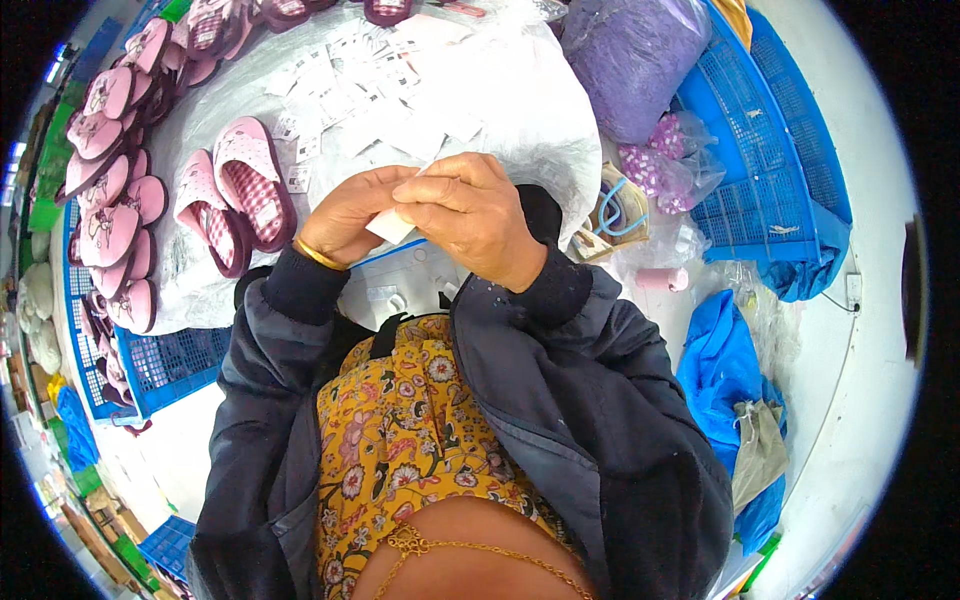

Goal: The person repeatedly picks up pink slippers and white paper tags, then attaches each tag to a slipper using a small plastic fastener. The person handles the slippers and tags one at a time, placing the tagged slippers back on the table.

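My left hand [350, 212] and my right hand [472, 212] meet in front of my chest, both pinching a small white paper tag [390, 226] between the fingertips. A gold bangle [318, 254] sits on my left wrist. Just beyond the hands lies a heap of similar white tags [380, 80] on a white plastic sheet [520, 110]. To the left of the hands a pair of pink checked slippers [235, 195] rests on the sheet.
Many more pink slippers [110, 180] pile along the left in a blue crate [170, 365]. A purple bagged bundle [635, 60], a blue basket [770, 150], small bags of purple pieces [665, 165] and blue plastic bags [725, 380] lie to the right.
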Demonstrator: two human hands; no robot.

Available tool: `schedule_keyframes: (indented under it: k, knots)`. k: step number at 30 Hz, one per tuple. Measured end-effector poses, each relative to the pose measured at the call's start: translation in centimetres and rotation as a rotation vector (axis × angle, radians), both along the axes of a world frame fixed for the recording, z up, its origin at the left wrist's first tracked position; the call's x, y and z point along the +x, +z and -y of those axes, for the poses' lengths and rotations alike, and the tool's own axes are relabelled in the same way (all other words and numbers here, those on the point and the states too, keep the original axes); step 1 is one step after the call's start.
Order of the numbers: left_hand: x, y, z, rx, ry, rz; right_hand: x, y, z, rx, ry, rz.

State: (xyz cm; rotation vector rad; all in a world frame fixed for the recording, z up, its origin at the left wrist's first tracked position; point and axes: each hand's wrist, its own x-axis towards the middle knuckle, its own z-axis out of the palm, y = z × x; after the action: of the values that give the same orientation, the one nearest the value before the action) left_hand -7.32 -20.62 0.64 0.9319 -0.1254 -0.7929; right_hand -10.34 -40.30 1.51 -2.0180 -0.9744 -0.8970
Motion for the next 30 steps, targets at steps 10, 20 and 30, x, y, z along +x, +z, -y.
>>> schedule_keyframes:
  k: [10, 20, 30]
  knots:
    - [6.5, -0.6, 3.6, -0.027, 0.272, 0.177, -1.4, -6.3, 8.2, -0.066, -0.281, -0.171]
    - [11.3, -4.0, 12.2, 0.241, 0.061, 0.254, 1.4, -9.4, 8.1, -0.097, -0.211, -0.108]
    - [11.4, -4.9, 12.7, 0.521, 0.202, 0.439, -4.3, -2.9, 5.1, 0.112, 0.263, -0.412]
